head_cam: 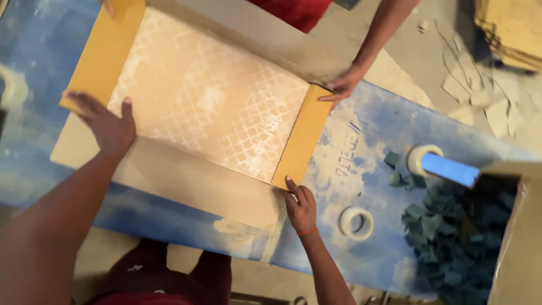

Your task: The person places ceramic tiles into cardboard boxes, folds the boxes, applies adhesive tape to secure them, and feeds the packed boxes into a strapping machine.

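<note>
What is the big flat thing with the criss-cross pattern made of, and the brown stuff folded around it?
The flat slab looks like a ceramic tile seen from its back: pale, dusty, with a raised grid. The wrapping looks like plain cardboard: matte brown, creased, its end flap yellower. The left hand and right hand press on it.

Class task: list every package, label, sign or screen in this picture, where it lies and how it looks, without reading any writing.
Flat cardboard carton: on the blue table, brown, flaps open around a pale patterned tile.
Open cardboard box: right edge, brown, holding dark blue-green pieces.
No signs or screens.
</note>
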